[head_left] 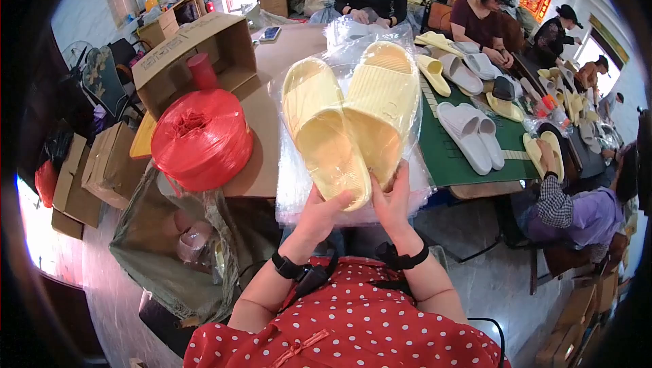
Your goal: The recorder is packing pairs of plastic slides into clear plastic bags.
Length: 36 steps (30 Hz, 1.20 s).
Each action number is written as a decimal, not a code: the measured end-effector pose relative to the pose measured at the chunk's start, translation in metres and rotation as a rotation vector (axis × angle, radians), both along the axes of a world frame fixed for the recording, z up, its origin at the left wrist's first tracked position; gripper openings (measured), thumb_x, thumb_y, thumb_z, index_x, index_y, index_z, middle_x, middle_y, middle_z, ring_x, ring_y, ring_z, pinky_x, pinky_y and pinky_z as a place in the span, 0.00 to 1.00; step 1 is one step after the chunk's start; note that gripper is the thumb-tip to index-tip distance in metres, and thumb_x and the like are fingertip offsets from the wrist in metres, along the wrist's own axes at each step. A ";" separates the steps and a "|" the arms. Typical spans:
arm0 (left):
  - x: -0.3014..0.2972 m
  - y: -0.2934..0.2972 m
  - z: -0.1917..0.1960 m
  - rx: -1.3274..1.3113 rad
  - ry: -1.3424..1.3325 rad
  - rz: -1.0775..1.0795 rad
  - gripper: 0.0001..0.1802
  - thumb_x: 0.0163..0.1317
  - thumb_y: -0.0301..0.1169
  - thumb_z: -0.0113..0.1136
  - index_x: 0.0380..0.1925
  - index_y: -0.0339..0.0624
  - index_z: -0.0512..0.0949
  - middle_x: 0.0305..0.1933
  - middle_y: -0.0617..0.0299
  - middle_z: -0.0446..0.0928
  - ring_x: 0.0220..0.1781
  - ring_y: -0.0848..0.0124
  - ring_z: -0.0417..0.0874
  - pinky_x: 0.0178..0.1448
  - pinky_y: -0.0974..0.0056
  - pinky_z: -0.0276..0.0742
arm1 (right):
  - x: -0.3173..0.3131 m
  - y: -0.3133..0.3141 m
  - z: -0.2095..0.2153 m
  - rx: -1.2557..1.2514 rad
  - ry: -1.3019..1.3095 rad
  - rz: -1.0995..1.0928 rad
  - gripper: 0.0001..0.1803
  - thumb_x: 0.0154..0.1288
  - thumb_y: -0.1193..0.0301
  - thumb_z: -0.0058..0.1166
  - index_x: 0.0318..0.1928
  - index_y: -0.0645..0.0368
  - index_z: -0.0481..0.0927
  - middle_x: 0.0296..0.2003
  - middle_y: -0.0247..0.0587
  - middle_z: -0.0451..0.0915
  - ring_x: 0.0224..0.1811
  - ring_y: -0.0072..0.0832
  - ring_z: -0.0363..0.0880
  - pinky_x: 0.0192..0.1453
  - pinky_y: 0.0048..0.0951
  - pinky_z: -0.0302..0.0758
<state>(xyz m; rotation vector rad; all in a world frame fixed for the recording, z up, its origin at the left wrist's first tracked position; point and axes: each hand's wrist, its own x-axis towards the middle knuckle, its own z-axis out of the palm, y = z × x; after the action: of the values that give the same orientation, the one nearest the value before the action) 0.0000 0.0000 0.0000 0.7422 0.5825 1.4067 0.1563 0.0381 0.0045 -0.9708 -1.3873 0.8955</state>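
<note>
A pair of pale yellow slippers (324, 138) sits side by side before me, partly overlapping, inside or under a clear plastic bag (415, 106). My left hand (324, 215) closes on the near end of the left slipper, its thumb on top. On the right slipper's near end, my right hand (394, 199) is closed too. Beneath them, at the table's near edge, lies a stack of clear plastic bags (288, 195). The slippers' undersides and some of my fingers are hidden.
Left of the slippers lies a big roll of red plastic twine (202, 140), before an open cardboard box (231, 55). A green mat (448, 161) at right bears white slippers (468, 138). A sack (170, 259) stands below left. Several people sit along the tables.
</note>
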 end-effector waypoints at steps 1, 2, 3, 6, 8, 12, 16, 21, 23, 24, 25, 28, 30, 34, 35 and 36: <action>0.000 -0.004 -0.002 -0.026 0.010 0.042 0.37 0.62 0.24 0.66 0.69 0.41 0.60 0.66 0.59 0.72 0.65 0.68 0.75 0.68 0.61 0.71 | -0.001 -0.001 -0.002 0.001 0.003 0.049 0.30 0.68 0.74 0.59 0.66 0.64 0.63 0.58 0.52 0.75 0.61 0.34 0.74 0.65 0.34 0.70; -0.001 -0.008 -0.004 -0.054 0.020 0.086 0.35 0.62 0.23 0.66 0.68 0.40 0.63 0.64 0.59 0.74 0.64 0.68 0.76 0.67 0.62 0.72 | -0.003 -0.002 -0.004 0.001 0.007 0.101 0.30 0.67 0.74 0.59 0.66 0.65 0.63 0.58 0.52 0.75 0.60 0.34 0.75 0.64 0.33 0.70; 0.000 -0.013 -0.007 -0.069 0.016 0.110 0.35 0.62 0.23 0.66 0.68 0.40 0.63 0.64 0.59 0.74 0.64 0.68 0.76 0.67 0.62 0.72 | 0.000 -0.005 -0.006 -0.013 0.004 0.125 0.30 0.67 0.74 0.59 0.66 0.65 0.63 0.58 0.52 0.75 0.60 0.34 0.75 0.64 0.33 0.70; -0.016 -0.024 -0.011 -0.030 -0.005 0.274 0.31 0.58 0.19 0.66 0.62 0.38 0.69 0.57 0.60 0.78 0.58 0.69 0.80 0.62 0.62 0.76 | 0.006 -0.010 0.006 0.036 -0.220 0.280 0.29 0.66 0.71 0.60 0.64 0.65 0.66 0.58 0.47 0.75 0.63 0.34 0.71 0.68 0.37 0.66; -0.036 -0.032 -0.005 0.027 0.094 0.457 0.27 0.59 0.20 0.66 0.59 0.37 0.71 0.55 0.61 0.79 0.55 0.72 0.80 0.60 0.64 0.76 | 0.026 0.003 0.002 0.117 -0.457 0.308 0.36 0.62 0.62 0.64 0.67 0.64 0.66 0.61 0.49 0.72 0.66 0.38 0.68 0.70 0.38 0.63; -0.101 -0.049 0.007 0.209 0.304 0.991 0.26 0.62 0.22 0.65 0.59 0.36 0.70 0.54 0.60 0.78 0.54 0.71 0.79 0.59 0.64 0.75 | 0.033 0.022 0.004 0.257 -0.551 0.011 0.35 0.58 0.67 0.67 0.64 0.62 0.70 0.61 0.50 0.72 0.66 0.44 0.68 0.70 0.41 0.63; -0.194 -0.068 -0.013 0.006 0.523 1.675 0.28 0.63 0.26 0.68 0.60 0.32 0.69 0.57 0.53 0.76 0.51 0.65 0.78 0.58 0.60 0.75 | 0.048 0.041 -0.016 0.218 -0.653 -0.174 0.33 0.57 0.64 0.69 0.61 0.62 0.74 0.59 0.54 0.74 0.63 0.48 0.69 0.68 0.44 0.65; -0.287 -0.119 -0.126 -0.359 0.817 1.924 0.34 0.61 0.28 0.67 0.62 0.24 0.65 0.61 0.39 0.73 0.59 0.50 0.76 0.67 0.52 0.70 | 0.040 0.050 -0.054 0.286 -0.735 -0.148 0.31 0.56 0.55 0.68 0.55 0.61 0.77 0.57 0.54 0.75 0.61 0.52 0.70 0.66 0.48 0.65; -0.290 -0.130 -0.171 -0.454 0.928 1.884 0.33 0.58 0.24 0.67 0.62 0.23 0.66 0.61 0.37 0.73 0.59 0.46 0.76 0.67 0.52 0.69 | 0.040 0.046 -0.052 0.282 -0.741 -0.177 0.30 0.56 0.55 0.68 0.54 0.61 0.78 0.57 0.54 0.75 0.62 0.51 0.70 0.66 0.48 0.65; -0.305 -0.144 -0.206 -0.502 0.834 1.867 0.31 0.57 0.22 0.66 0.60 0.25 0.67 0.60 0.38 0.74 0.59 0.49 0.76 0.67 0.52 0.70 | 0.034 0.042 -0.049 0.278 -0.740 -0.133 0.29 0.56 0.54 0.68 0.53 0.60 0.79 0.57 0.53 0.75 0.62 0.50 0.70 0.66 0.48 0.66; -0.287 -0.125 -0.209 -0.511 0.746 1.704 0.31 0.56 0.20 0.66 0.60 0.26 0.67 0.60 0.40 0.74 0.59 0.52 0.77 0.65 0.52 0.72 | 0.043 0.041 -0.052 0.269 -0.756 -0.189 0.29 0.56 0.54 0.68 0.53 0.60 0.79 0.57 0.53 0.75 0.62 0.50 0.70 0.66 0.48 0.66; -0.312 -0.144 -0.263 -0.765 0.518 1.229 0.22 0.59 0.25 0.60 0.54 0.32 0.75 0.53 0.57 0.78 0.50 0.61 0.78 0.57 0.58 0.74 | 0.033 0.037 -0.043 0.340 -0.739 -0.199 0.27 0.53 0.57 0.70 0.49 0.61 0.81 0.55 0.52 0.76 0.59 0.51 0.73 0.63 0.47 0.69; -0.303 -0.142 -0.272 -0.809 0.408 0.983 0.21 0.59 0.28 0.60 0.53 0.34 0.76 0.52 0.59 0.78 0.50 0.62 0.78 0.57 0.58 0.73 | 0.036 0.037 -0.044 0.329 -0.754 -0.222 0.27 0.53 0.57 0.69 0.49 0.61 0.80 0.55 0.52 0.76 0.59 0.51 0.73 0.63 0.47 0.69; -0.336 -0.154 -0.278 -0.772 0.666 0.708 0.19 0.58 0.35 0.60 0.48 0.37 0.79 0.49 0.60 0.78 0.50 0.62 0.77 0.57 0.57 0.70 | 0.027 0.038 -0.043 0.338 -0.743 -0.176 0.28 0.54 0.56 0.69 0.50 0.60 0.80 0.56 0.51 0.75 0.60 0.50 0.72 0.64 0.47 0.68; -0.288 -0.103 -0.235 -0.517 0.344 0.564 0.19 0.57 0.37 0.60 0.46 0.38 0.78 0.48 0.58 0.78 0.49 0.60 0.77 0.57 0.57 0.71 | 0.043 0.038 -0.052 0.314 -0.788 -0.256 0.28 0.54 0.56 0.69 0.50 0.60 0.80 0.56 0.51 0.75 0.60 0.50 0.72 0.64 0.47 0.68; -0.294 -0.097 -0.217 -0.563 0.434 0.514 0.19 0.57 0.37 0.60 0.46 0.38 0.78 0.48 0.59 0.78 0.49 0.59 0.77 0.56 0.57 0.71 | 0.043 0.036 -0.050 0.288 -0.770 -0.232 0.28 0.55 0.54 0.68 0.51 0.59 0.80 0.56 0.50 0.74 0.61 0.50 0.71 0.65 0.48 0.66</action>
<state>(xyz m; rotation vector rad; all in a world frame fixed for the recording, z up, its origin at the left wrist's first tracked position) -0.2937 -0.0973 -0.2169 0.4469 1.5221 1.4368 0.1998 0.0745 -0.0455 -1.2786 -1.9216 0.1158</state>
